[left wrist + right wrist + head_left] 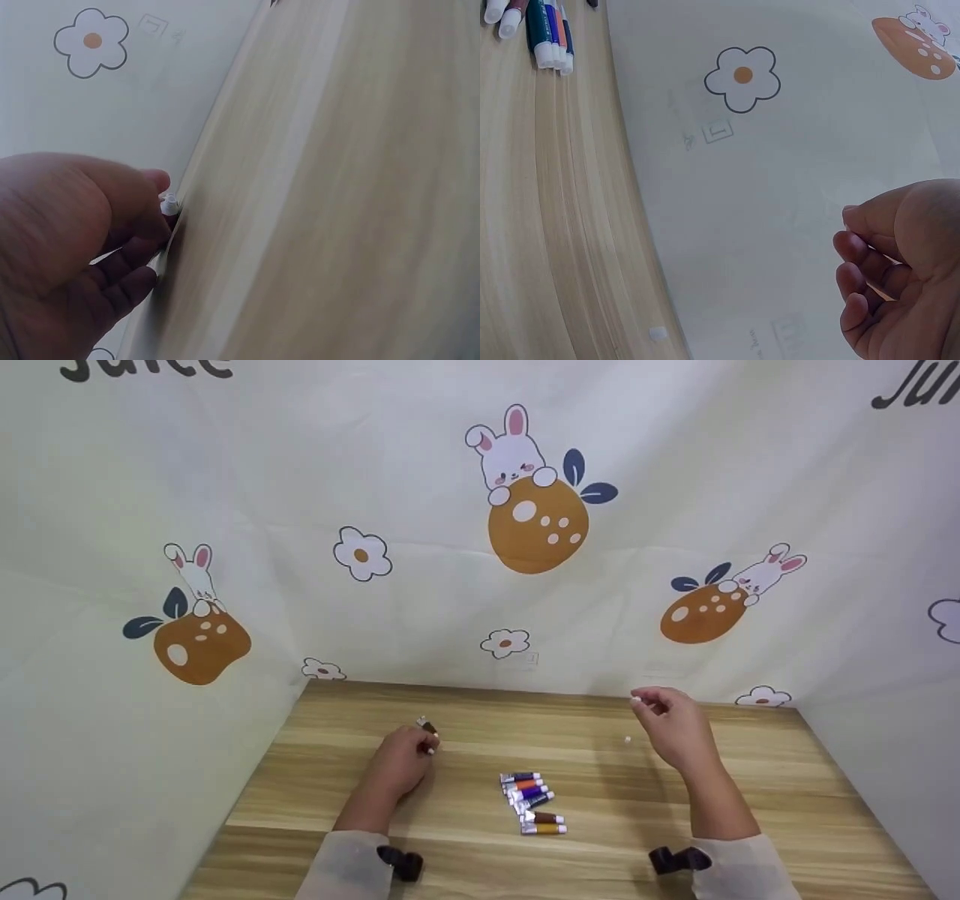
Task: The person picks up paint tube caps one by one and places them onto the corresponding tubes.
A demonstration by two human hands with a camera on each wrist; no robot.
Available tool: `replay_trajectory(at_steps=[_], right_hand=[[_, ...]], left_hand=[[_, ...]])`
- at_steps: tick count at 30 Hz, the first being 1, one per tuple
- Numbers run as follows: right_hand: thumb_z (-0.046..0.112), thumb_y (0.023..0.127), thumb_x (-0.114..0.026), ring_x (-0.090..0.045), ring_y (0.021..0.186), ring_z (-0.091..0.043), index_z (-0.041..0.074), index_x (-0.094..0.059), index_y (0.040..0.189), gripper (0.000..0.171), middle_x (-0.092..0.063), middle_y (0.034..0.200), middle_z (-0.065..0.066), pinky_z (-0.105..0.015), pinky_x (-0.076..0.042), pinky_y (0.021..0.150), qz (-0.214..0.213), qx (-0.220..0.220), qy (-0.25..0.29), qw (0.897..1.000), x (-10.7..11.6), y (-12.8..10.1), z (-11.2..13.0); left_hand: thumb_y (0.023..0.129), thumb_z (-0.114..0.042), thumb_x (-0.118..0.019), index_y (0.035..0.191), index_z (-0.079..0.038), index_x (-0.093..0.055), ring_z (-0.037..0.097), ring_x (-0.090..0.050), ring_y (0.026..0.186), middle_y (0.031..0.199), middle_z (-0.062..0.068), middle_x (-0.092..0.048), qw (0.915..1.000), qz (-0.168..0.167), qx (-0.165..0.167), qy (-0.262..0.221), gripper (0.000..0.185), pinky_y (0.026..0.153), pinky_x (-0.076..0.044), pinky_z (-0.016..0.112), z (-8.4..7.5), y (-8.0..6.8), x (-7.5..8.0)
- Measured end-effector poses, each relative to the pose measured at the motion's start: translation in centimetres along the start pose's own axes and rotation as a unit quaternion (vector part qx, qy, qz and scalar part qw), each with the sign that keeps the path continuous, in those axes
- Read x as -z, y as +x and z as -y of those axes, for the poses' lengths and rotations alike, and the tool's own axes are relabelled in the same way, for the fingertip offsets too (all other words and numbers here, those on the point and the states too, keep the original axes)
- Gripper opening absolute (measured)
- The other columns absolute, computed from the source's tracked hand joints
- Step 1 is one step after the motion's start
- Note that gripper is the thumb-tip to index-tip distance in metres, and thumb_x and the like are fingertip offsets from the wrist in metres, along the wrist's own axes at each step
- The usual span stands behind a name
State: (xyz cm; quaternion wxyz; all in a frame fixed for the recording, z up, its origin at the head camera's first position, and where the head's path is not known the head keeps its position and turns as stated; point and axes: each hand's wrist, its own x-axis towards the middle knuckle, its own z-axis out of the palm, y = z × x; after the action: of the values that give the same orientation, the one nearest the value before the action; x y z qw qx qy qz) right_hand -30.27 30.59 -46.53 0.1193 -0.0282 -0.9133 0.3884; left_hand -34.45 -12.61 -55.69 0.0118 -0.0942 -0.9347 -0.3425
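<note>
My left hand (401,759) is low over the left side of the table, its fingers curled round a small paint tube. The tube's white nozzle (170,202) pokes out between thumb and fingers; the rest of it is hidden in the hand. Just beyond those fingers lies another dark brown paint tube (428,726). Raised at the back right, my right hand (675,727) pinches a tiny white cap (636,700) between thumb and forefinger. A second small white cap (628,739) lies on the wood to the left of that hand.
Several capped paint tubes (531,793) in blue, orange, purple and green lie bunched mid-table, with a brown tube (545,817) and an ochre tube (544,829) nearer me. A printed cloth (420,615) rises along the table's back and sides.
</note>
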Motion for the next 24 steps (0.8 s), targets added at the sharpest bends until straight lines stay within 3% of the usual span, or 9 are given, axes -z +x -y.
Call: replay_trajectory(at_steps=[6,14,18,24], right_hand=[[0.029,0.107,-0.067,-0.06,0.105,-0.025,0.009,-0.076,0.127,0.03,-0.07,0.115,-0.011,-0.03,-0.051,0.085,-0.007,0.006,0.002,1.0,0.0,-0.1,0.2],[0.025,0.105,-0.069,-0.062,0.103,-0.023,0.008,-0.077,0.124,0.027,-0.072,0.111,-0.01,-0.026,-0.05,0.084,-0.027,0.027,-0.002,0.999,-0.1,-0.3,0.5],[0.026,0.105,-0.069,-0.062,0.102,-0.023,0.009,-0.078,0.124,0.027,-0.072,0.111,-0.01,-0.024,-0.05,0.083,-0.031,0.029,0.001,0.999,0.0,-0.5,0.9],[0.027,0.105,-0.069,-0.062,0.102,-0.022,0.011,-0.078,0.123,0.026,-0.072,0.111,-0.008,-0.026,-0.05,0.085,-0.03,0.032,0.002,0.999,0.2,-0.8,1.6]], left_hand=[[0.091,0.006,-0.076,0.101,-0.012,-0.082,0.028,-0.072,0.116,0.113,0.007,-0.079,0.9997,-0.024,-0.006,-0.004,0.022,0.101,-0.059,0.047,0.0,-0.2,0.0],[0.092,-0.003,-0.079,0.098,-0.024,-0.084,0.027,-0.067,0.108,0.107,-0.005,-0.081,0.9975,-0.055,0.002,0.045,0.022,0.098,-0.057,0.048,0.2,-0.4,0.1],[0.091,-0.001,-0.078,0.101,-0.018,-0.084,0.026,-0.07,0.107,0.108,0.0,-0.08,0.9977,-0.056,-0.006,0.036,0.021,0.097,-0.058,0.048,0.2,-0.3,0.1],[0.087,-0.01,-0.083,0.098,-0.021,-0.081,0.027,-0.062,0.11,0.109,0.0,-0.078,0.9943,-0.074,0.036,0.068,0.015,0.097,-0.053,0.05,0.4,-0.2,0.4]])
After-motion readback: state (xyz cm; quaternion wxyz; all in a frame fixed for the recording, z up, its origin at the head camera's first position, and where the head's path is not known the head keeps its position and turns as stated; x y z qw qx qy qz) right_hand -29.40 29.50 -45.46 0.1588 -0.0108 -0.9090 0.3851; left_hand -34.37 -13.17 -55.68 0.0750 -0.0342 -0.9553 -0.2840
